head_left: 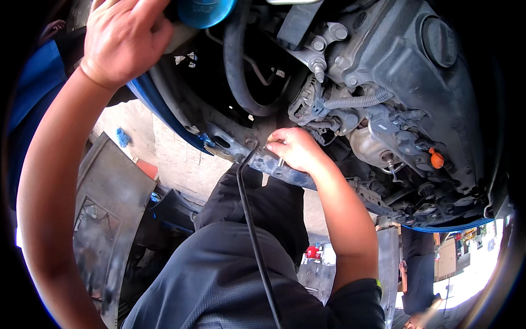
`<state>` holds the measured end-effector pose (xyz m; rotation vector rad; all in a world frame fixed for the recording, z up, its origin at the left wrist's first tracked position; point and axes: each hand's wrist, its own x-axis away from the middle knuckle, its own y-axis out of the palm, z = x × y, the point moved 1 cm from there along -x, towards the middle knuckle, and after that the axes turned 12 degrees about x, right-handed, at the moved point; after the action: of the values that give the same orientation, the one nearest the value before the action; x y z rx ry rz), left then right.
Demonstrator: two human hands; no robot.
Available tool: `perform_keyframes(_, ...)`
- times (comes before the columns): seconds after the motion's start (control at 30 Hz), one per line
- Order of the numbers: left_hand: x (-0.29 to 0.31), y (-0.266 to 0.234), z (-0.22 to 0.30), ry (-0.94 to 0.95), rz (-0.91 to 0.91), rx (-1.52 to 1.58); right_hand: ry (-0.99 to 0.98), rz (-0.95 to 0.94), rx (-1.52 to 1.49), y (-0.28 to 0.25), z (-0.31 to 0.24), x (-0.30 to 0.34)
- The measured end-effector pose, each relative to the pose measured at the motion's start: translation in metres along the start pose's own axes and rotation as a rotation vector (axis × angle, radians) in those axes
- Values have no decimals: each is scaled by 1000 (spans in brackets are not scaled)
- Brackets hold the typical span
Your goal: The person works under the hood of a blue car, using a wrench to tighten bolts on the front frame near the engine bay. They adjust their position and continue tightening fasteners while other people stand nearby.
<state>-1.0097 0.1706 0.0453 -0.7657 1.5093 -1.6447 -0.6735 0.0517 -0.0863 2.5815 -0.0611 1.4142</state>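
and there it was, the broad dark-grey moulded plastic engine cover (394,66), dusty and ridged, filling the upper right! next came the person's dark, fine-textured fabric shirt (213,274), crossed by a long, slim black rod (251,222), bent near its top. its upper end reached the scuffed, blue-grey pressed-metal crossbar (298,178) along the engine bay's front. above that, a thick matte black rubber hose (235,66) curved downward in a smooth loop.

up at top left, the left hand (123,44) had its fingers partly bent, near a glossy blue rounded cup-like piece (207,12); whether it gripped anything couldn't be told. over at the crossbar, the right hand (296,149) had thumb and fingertips drawn together, a short shiny silver metal stub (281,162) showing just beneath; its hold was unclear too. smaller still, a bulbous orange plastic handle (436,158) glowed at right.
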Motion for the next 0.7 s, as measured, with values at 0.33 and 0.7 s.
perform_keyframes(0.33, 5, 3, -4, 1, -70, -53, -130, 19, 315, -10, -23, 1)
perform_keyframes(0.7, 1, -2, 0, -22, -79, -11, -163, 53, 361, -11, -29, 0)
